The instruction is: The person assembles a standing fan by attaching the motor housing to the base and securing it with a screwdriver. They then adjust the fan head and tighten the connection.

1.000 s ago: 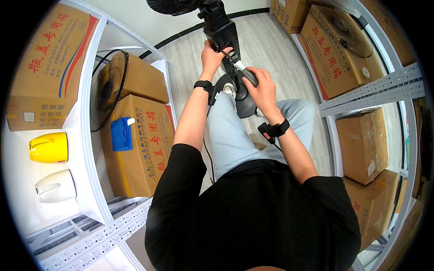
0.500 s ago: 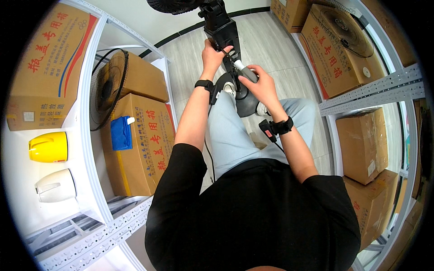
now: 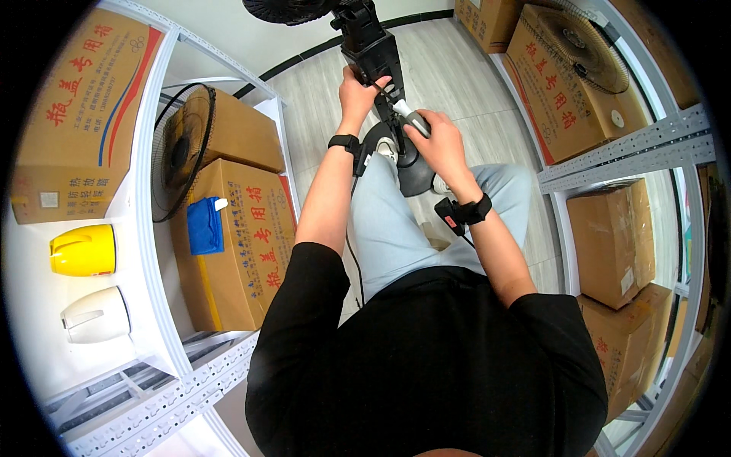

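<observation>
A black standing fan (image 3: 371, 53) rises in front of me, with a rounded dark base (image 3: 415, 179) on the floor between my feet. My left hand (image 3: 359, 97) is wrapped round its column, thumb across the front. In my right hand (image 3: 442, 145) is a screwdriver (image 3: 417, 122) with a grey and white handle, held by thumb and fingers. Its white end points up and left at the fan's column, close to my left thumb. Whether its tip sits on a screw is too small to tell.
Left shelving holds a yellow kettle-shaped jug (image 3: 84, 250), a white jug (image 3: 97, 315), a fan grille (image 3: 183, 152), cardboard boxes (image 3: 240, 259) and a blue cloth pouch (image 3: 205, 225). On the right, metal racks (image 3: 632, 148) carry more boxes (image 3: 609, 236) and another fan grille (image 3: 582, 46).
My right hand and the screwdriver handle have shifted slightly up and to the left. The fan's upper part has moved a little left. My left hand stays on the column.
</observation>
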A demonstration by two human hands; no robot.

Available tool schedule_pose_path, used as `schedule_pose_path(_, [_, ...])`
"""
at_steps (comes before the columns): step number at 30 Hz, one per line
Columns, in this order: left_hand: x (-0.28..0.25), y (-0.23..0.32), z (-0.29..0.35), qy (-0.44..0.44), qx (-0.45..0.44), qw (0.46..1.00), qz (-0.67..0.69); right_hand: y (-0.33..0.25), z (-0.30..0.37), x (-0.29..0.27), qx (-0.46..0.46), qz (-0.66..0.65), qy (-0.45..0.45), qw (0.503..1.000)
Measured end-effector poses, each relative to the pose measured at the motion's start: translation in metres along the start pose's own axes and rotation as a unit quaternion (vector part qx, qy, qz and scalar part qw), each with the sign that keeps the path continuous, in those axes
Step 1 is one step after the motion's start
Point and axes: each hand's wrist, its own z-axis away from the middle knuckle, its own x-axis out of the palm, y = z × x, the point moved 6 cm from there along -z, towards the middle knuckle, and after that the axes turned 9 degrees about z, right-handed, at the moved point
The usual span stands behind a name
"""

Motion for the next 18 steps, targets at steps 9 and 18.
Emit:
schedule_pose_path(9, [0.0,0.002,0.001,0.009,0.003,1.0,-0.015,0.018,0.008,0.033,0.329,-0.57,-0.203,0.725])
schedule_pose_path(18, [0.001,0.002,0.001,0.008,0.003,1.0,-0.003,0.017,0.0,0.023,0.171,-0.293,-0.116,0.933])
